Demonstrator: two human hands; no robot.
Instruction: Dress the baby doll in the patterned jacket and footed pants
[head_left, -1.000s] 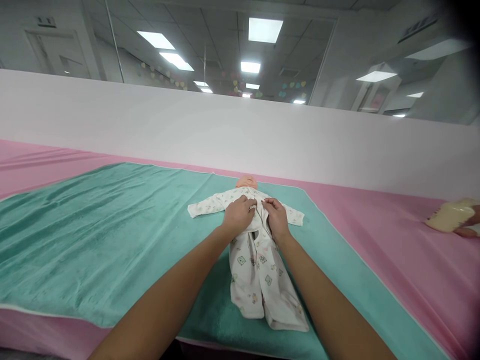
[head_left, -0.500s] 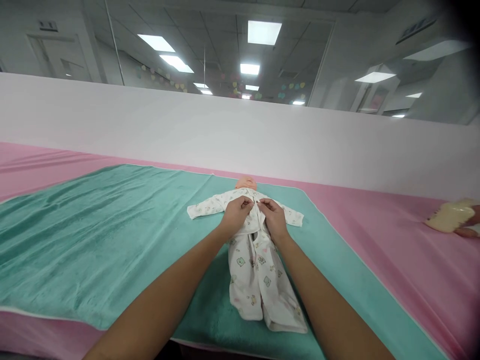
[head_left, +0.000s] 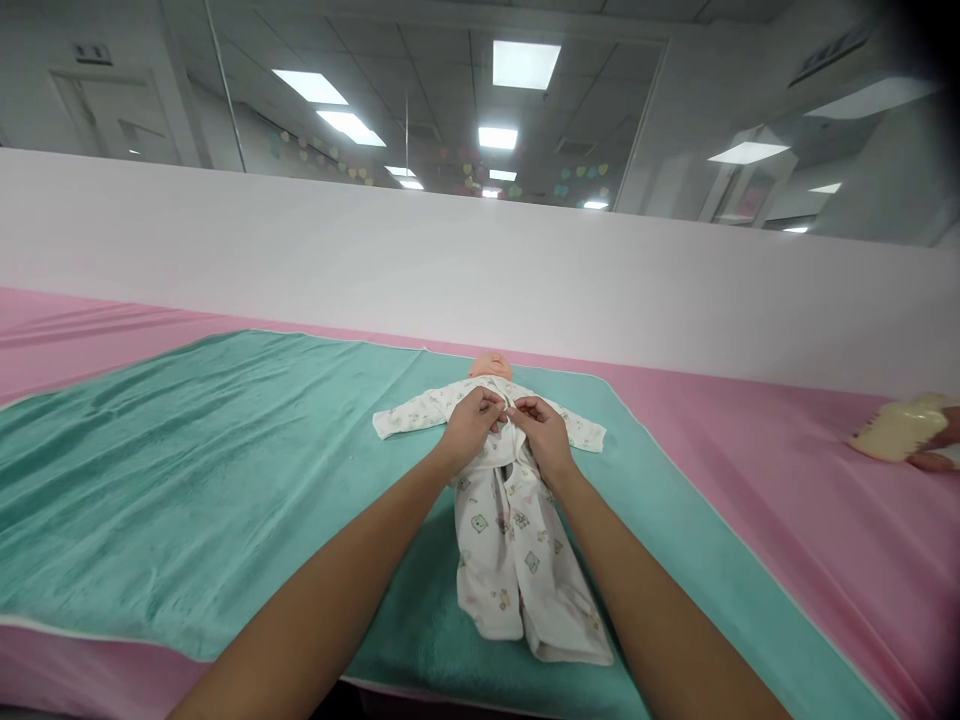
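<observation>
A baby doll (head_left: 491, 366) lies on its back in a white printed baby shirt (head_left: 427, 409), both sleeves spread out to the sides. White printed baby trousers (head_left: 495, 560) cover its lower half, legs pointing toward me. At the chest, my left hand (head_left: 476, 420) pinches the shirt's front edge. My right hand (head_left: 541, 428) pinches the shirt's other edge close beside it, and the fingertips of both nearly meet. Whatever fastener is between the fingers is too small to make out.
Under the doll lies a green blanket (head_left: 225, 480) on a pink cover (head_left: 720, 430). Toward the right edge, part of another doll (head_left: 949, 430) in pale yellow clothing (head_left: 896, 430) shows. A white wall (head_left: 450, 270) with a mirror or window above it rises behind.
My right hand has shifted slightly left, bringing its fingertips up to those of my left hand at the shirt front. The doll stays in place.
</observation>
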